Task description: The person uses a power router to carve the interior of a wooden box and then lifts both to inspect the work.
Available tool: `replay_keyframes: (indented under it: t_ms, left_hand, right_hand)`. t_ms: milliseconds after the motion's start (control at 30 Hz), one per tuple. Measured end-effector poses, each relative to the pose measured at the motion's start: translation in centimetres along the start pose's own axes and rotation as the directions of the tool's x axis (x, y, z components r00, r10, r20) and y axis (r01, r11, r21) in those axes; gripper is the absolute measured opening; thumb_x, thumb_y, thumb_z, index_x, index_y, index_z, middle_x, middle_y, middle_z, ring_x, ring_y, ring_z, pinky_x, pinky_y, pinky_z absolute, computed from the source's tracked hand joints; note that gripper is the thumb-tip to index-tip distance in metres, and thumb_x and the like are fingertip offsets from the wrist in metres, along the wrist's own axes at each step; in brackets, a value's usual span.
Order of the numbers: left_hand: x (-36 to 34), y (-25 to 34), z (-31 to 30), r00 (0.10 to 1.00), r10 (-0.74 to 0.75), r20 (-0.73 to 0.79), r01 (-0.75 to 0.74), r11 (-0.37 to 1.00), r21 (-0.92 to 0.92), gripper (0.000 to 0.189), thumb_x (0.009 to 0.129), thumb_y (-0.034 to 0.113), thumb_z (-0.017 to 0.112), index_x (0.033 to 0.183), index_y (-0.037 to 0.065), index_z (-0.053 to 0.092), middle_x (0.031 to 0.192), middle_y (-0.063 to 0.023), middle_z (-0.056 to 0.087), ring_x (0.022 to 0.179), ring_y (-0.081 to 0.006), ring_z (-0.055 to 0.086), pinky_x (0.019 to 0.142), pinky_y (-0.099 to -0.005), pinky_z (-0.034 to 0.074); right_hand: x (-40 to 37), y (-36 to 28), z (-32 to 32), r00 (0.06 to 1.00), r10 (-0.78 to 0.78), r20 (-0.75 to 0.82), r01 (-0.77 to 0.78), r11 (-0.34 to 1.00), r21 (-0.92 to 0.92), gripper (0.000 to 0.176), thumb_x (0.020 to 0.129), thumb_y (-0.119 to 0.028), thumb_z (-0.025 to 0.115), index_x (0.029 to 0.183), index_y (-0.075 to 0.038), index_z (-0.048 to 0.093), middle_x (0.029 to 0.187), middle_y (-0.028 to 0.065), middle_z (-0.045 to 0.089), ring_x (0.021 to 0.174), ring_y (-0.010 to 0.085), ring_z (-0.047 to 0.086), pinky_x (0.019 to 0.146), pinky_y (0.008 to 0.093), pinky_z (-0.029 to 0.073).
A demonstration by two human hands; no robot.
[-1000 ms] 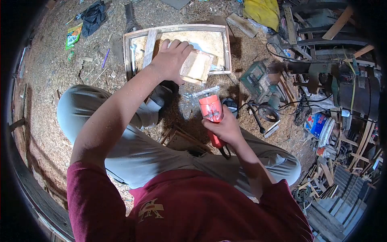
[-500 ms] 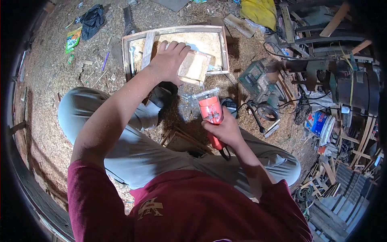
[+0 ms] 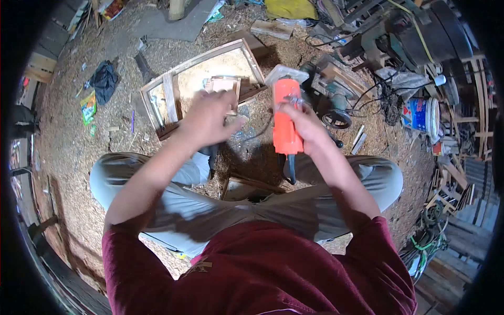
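My right hand [image 3: 302,123] is wrapped round an orange power tool [image 3: 286,115] with a flat pale base at its upper end and a black cord below. My left hand [image 3: 210,115] is blurred, fingers apart, over the near side of a small wooden box [image 3: 226,84]; whether it touches the box cannot be made out. The box lies over a larger shallow wooden frame [image 3: 197,58] on the ground. A wooden slat [image 3: 170,97] crosses the frame's left part.
Right of the tool are a dark machine with a wheel [image 3: 336,119] and cords. A paint bucket [image 3: 422,116] and scrap wood stand farther right. A black plastic bag [image 3: 104,81] and green packet [image 3: 88,108] lie at left. Sawdust covers the ground.
The orange tool has risen, its base now right of the frame. My left hand has come off its grip on the small box. The view has shifted, and the frame appears tilted.
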State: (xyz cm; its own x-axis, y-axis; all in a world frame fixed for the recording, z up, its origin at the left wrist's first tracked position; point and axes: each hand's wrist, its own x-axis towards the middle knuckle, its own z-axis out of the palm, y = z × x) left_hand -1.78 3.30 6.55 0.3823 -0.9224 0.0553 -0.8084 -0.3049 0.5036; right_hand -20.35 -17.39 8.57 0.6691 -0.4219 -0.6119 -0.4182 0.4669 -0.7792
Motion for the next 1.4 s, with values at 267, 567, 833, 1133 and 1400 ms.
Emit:
replay_keyframes:
  t_ms: [267, 567, 833, 1133, 1400]
  left_hand:
    - [-1.0, 8.5, 0.3, 0.91, 0.349, -0.222, -0.368, 0.929, -0.045, 0.054, 0.08, 0.039, 0.089, 0.111, 0.005, 0.06, 0.103, -0.0141, 0.063, 0.098, -0.038, 0.067, 0.09, -0.0471, 0.049]
    - [1.7, 11.9, -3.1, 0.872, 0.347, -0.346, -0.367, 0.93, 0.006, 0.055, 0.075, 0.031, 0.085, 0.116, 0.004, 0.058, 0.104, -0.0156, 0.062, 0.1, -0.0375, 0.065, 0.092, -0.047, 0.046]
    - [3.0, 11.8, -2.8, 0.936, 0.184, -0.299, -0.331, 0.744, -0.58, 0.033, 0.09, 0.001, 0.077, 0.11, 0.009, 0.053, 0.099, -0.0009, 0.052, 0.093, -0.0123, 0.056, 0.085, -0.0302, 0.048]
    - [2.9, 9.6, -5.2, 0.994, 0.108, -0.029, -0.096, 0.703, -0.704, 0.043, 0.085, 0.003, 0.089, 0.097, 0.013, 0.049, 0.094, 0.0041, 0.053, 0.088, -0.0075, 0.053, 0.082, -0.0275, 0.046]
    - [4.1, 2.5, -5.9, 0.992, -0.034, -0.121, -0.03, 0.871, -0.491, 0.038, 0.092, 0.028, 0.09, 0.105, 0.003, 0.065, 0.096, -0.0047, 0.067, 0.09, -0.0156, 0.063, 0.083, -0.0326, 0.053]
  right_hand:
    - [-0.8, -3.8, -0.4, 0.998, -0.027, 0.053, 0.008, 0.945, 0.328, 0.039, 0.098, -0.038, 0.076, 0.112, -0.005, 0.062, 0.089, 0.0102, 0.069, 0.075, 0.027, 0.074, 0.068, 0.0464, 0.065]
    - [-2.5, -9.2, -0.2, 0.969, -0.196, 0.15, 0.111, 0.888, 0.446, 0.042, 0.097, -0.039, 0.077, 0.114, -0.003, 0.061, 0.09, 0.0133, 0.07, 0.076, 0.0289, 0.074, 0.069, 0.0479, 0.066]
    - [-3.7, -11.5, 0.0, 0.938, -0.302, 0.171, 0.208, 0.883, 0.42, 0.052, 0.096, -0.042, 0.079, 0.122, 0.0, 0.063, 0.095, 0.0142, 0.073, 0.08, 0.0263, 0.076, 0.072, 0.0456, 0.067]
    - [-2.1, -10.0, 1.4, 0.947, -0.245, 0.206, 0.14, 0.897, 0.42, 0.051, 0.094, -0.044, 0.081, 0.117, -0.001, 0.067, 0.097, 0.012, 0.073, 0.079, 0.0231, 0.076, 0.073, 0.0422, 0.067]
    - [-1.9, -8.4, 1.4, 0.967, -0.093, 0.239, -0.041, 0.863, 0.504, 0.045, 0.096, -0.038, 0.08, 0.121, -0.005, 0.062, 0.099, 0.0145, 0.072, 0.082, 0.0323, 0.075, 0.075, 0.0507, 0.066]
